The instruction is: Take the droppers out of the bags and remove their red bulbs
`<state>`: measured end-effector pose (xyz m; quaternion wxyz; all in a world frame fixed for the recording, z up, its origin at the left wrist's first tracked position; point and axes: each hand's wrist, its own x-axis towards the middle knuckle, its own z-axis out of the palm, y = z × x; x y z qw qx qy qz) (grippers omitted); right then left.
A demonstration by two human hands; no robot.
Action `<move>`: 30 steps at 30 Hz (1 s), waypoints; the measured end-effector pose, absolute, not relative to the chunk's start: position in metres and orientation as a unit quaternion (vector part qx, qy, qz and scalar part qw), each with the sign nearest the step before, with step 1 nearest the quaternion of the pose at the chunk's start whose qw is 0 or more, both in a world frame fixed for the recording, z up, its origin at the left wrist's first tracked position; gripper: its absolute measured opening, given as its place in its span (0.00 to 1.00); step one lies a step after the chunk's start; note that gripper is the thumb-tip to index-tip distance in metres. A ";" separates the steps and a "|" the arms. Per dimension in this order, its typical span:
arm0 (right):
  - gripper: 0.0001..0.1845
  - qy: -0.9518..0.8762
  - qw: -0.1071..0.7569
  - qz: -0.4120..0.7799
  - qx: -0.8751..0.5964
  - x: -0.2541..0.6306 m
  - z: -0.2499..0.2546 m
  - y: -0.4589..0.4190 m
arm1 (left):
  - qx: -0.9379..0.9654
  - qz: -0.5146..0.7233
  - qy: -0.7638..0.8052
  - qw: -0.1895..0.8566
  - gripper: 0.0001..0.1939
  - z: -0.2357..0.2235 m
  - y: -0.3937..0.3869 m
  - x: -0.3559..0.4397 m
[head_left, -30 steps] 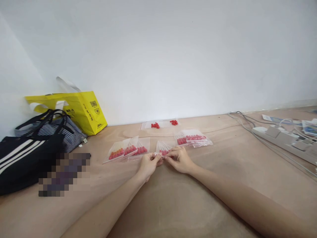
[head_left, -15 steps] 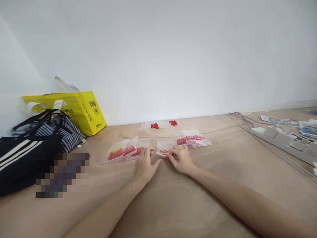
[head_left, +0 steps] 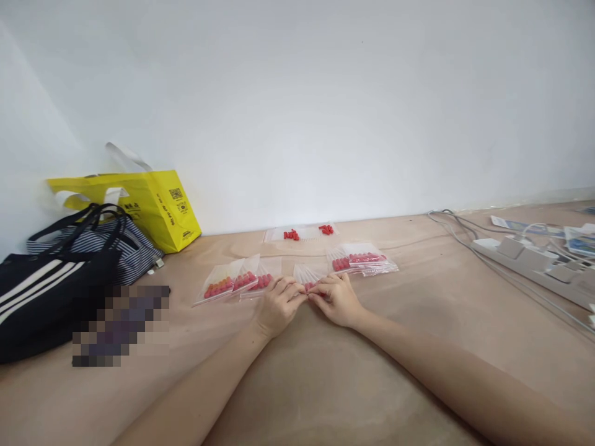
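My left hand (head_left: 279, 303) and my right hand (head_left: 335, 298) meet at the near edge of a small clear zip bag (head_left: 310, 277) holding red pieces, fingers pinched on it from both sides. It lies flat on the tan wooden surface (head_left: 325, 371). To its left lie a few similar filled bags (head_left: 235, 284), fanned and overlapping. Right of it sits a stack of filled bags (head_left: 362, 258). Further back by the wall lies a clear sheet (head_left: 302, 233) with two small heaps of loose red pieces.
A yellow carrier bag (head_left: 153, 207) leans against the white wall at the left, with a black striped bag (head_left: 60, 279) in front of it. A power strip (head_left: 534, 263) with cables and some papers lies at the right.
My left hand opened and slid toward the left bags half a second ago, then came back; both hands now pinch the middle bag again.
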<state>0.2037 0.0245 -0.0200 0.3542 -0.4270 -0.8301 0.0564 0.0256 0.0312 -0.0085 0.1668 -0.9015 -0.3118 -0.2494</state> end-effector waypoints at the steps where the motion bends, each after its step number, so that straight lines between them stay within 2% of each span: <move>1: 0.08 -0.834 0.347 0.048 -0.426 0.203 -0.020 0.024 | -0.900 -0.260 -0.301 0.179 0.14 -0.009 0.031 0.026; 6: 0.08 -0.830 0.328 -0.027 -0.450 0.199 -0.022 0.023 | -0.884 -0.336 -0.240 0.217 0.13 -0.010 0.029 0.031; 11: 0.07 -0.822 0.326 -0.075 -0.461 0.193 -0.026 0.020 | -0.888 -0.332 -0.236 0.214 0.13 -0.009 0.028 0.033; 18: 0.09 -0.773 0.351 -0.058 -0.526 0.196 -0.023 0.027 | -0.897 -0.317 -0.249 0.183 0.09 -0.008 0.019 0.036; 23: 0.09 -0.816 0.355 -0.036 -0.455 0.201 -0.022 0.024 | -0.894 -0.318 -0.291 0.125 0.04 -0.009 0.018 0.028; 26: 0.08 -0.855 0.350 -0.020 -0.383 0.209 -0.023 0.020 | -0.889 -0.310 -0.335 0.037 0.19 -0.010 0.021 0.020; 30: 0.12 -0.887 0.338 -0.015 -0.314 0.230 -0.025 0.021 | -0.913 -0.226 -0.337 -0.040 0.41 -0.006 0.024 0.014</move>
